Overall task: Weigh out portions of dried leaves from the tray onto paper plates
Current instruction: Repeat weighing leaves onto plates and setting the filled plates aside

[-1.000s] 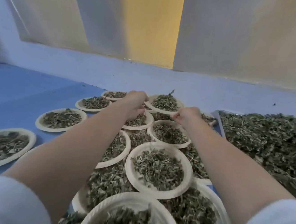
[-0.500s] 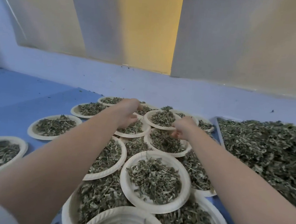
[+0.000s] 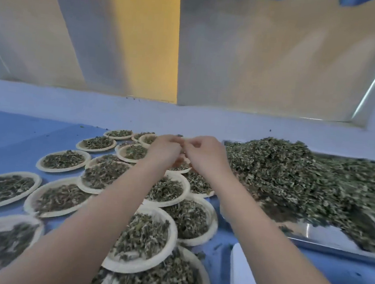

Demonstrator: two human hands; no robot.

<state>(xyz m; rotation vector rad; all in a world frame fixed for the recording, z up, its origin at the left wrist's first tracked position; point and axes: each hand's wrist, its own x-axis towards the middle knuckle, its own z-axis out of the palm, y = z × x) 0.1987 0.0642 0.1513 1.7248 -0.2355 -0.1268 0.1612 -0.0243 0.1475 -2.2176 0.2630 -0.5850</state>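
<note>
Left hand: the left hand (image 3: 166,149) reached out over the far plates, fingers curled downward; whether they held anything could not be told.
Right hand: the right hand (image 3: 203,153) was just beside the left one, fingertips nearly meeting it, fingers curled — what they pinched, if anything, could not be made out.
Plate under the hands: a paper plate (image 3: 182,170) lay below both hands, mostly hidden, only its near rim and some leaves showing.
Filled plates: many paper plates (image 3: 173,228) of dried leaves covered the blue table (image 3: 11,134), several overlapping or stacked on one another in the middle, others lying singly to the left.
Nearest stack: a filled plate (image 3: 142,240) rested on top of another filled plate at the bottom centre, between the two forearms.
Tray: the metal tray (image 3: 324,235) sat on the table to the right of the plates, its near corner bare and shiny.
Dried leaves: a heap of dried leaves (image 3: 288,174) filled most of the tray, piled highest at its far left — just beside the right hand.
White object: a white flat-edged object (image 3: 242,280) sat at the lower right, near the right forearm; too cropped to tell what it was.
Backdrop: yellow and grey panels (image 3: 145,41) rose behind the table.
</note>
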